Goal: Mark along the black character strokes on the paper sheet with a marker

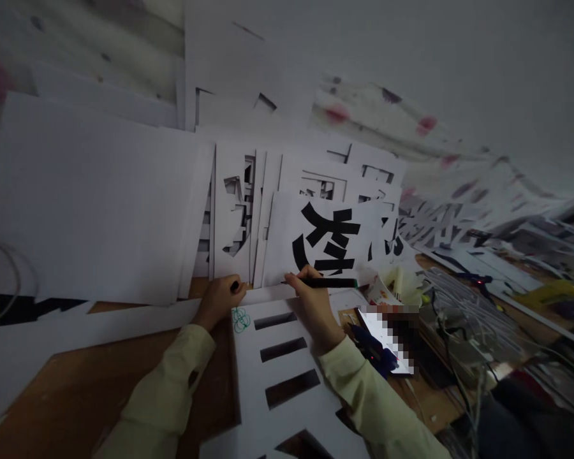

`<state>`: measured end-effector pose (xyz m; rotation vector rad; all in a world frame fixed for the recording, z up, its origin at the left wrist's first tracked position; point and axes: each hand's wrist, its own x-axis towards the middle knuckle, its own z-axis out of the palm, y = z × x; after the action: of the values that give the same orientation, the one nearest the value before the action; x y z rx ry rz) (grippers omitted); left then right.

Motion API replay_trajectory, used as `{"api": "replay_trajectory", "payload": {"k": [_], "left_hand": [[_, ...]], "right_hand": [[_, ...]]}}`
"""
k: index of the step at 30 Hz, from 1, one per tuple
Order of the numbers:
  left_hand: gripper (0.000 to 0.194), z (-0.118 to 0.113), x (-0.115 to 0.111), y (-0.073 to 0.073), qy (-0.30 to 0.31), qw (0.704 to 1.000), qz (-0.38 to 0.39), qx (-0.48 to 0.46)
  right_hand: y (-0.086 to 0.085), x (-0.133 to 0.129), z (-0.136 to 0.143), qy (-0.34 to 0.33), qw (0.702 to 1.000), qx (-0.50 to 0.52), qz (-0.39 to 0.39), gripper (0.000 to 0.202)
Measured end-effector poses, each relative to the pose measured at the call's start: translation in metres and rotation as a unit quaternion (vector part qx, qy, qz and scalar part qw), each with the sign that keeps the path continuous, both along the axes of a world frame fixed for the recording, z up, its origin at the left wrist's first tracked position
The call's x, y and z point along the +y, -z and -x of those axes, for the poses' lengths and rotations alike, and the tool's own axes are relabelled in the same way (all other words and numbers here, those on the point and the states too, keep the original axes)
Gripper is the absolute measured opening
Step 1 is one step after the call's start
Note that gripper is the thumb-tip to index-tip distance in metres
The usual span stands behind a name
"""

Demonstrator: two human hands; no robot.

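My right hand [313, 309] grips a black marker [337, 282] with a green end, held nearly level with its tip to the left. Closed in my left hand [221, 297] is a small black piece that looks like a marker cap [235, 286]. Between my forearms lies a white board [246, 376] with several slots cut through it. Green loops [241, 320] are drawn near its far left corner. Just beyond my right hand leans a white sheet with a large black character [333, 231] on it.
Cut-out white boards [232, 223] and a plain one [90, 204] stand upright behind. At right are a lit screen [387, 344], a blue glue gun [375, 349], glue sticks [469, 306] and cables [478, 347]. Brown table [95, 382] shows at left.
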<state>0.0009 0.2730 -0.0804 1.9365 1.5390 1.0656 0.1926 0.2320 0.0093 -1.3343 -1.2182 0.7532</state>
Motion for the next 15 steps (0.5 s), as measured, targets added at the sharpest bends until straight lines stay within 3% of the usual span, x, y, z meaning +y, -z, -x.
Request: {"api": "replay_trajectory", "payload": {"k": [6, 11, 15], "left_hand": [[0.032, -0.001, 0.000, -0.003, -0.014, 1.000, 0.013, 0.007], [0.030, -0.001, 0.000, -0.003, -0.012, 1.000, 0.018, 0.006], [0.028, 0.000, 0.001, -0.002, -0.013, 1.000, 0.020, 0.006]], "right_hand": [[0.008, 0.008, 0.019, -0.096, 0.995, -0.001, -0.006, 0.033], [0.027, 0.010, 0.025, -0.119, 0.992, -0.033, -0.018, 0.024], [0.025, 0.006, 0.025, -0.122, 0.992, -0.038, -0.014, 0.022]]}}
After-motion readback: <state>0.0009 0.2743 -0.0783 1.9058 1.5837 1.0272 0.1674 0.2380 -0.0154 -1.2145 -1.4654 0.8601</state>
